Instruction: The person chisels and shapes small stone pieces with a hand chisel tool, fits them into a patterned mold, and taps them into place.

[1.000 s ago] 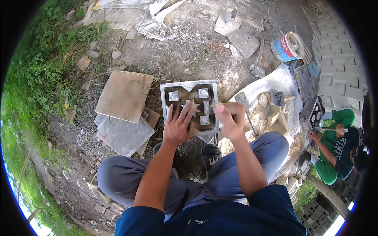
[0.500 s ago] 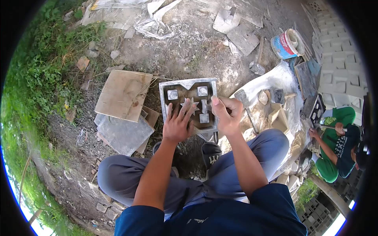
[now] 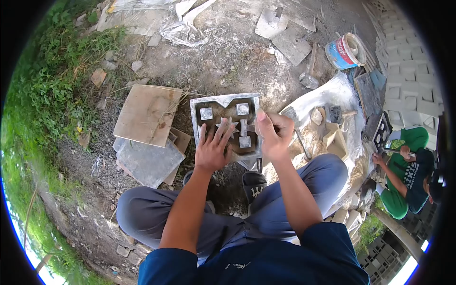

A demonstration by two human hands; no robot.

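A squarish metal mould [image 3: 225, 100] with raised square blocks and a star shape inside lies before my crossed legs. My left hand [image 3: 212, 149] rests over its lower left part, fingers spread across the inside near the star [image 3: 227, 126]. At the mould's right edge is my right hand [image 3: 274, 135], its fingers curled and thumb on top. What those curled fingers hold, if anything, is hidden. A short dark handle [image 3: 259, 165] sticks out at the mould's lower right corner.
Boards [image 3: 148, 114] are stacked at left. On the right a white sack [image 3: 339, 90] bears pale powder, a block and tools. Beyond it are a paint bucket [image 3: 345, 51] and flat slabs [image 3: 292, 46]. At far right another person [image 3: 408, 175] sits holding a bar by a similar mould [image 3: 380, 130].
The mould and both my hands appear slightly higher and further left, along with the whole scene. My left hand stays spread, my right hand curled.
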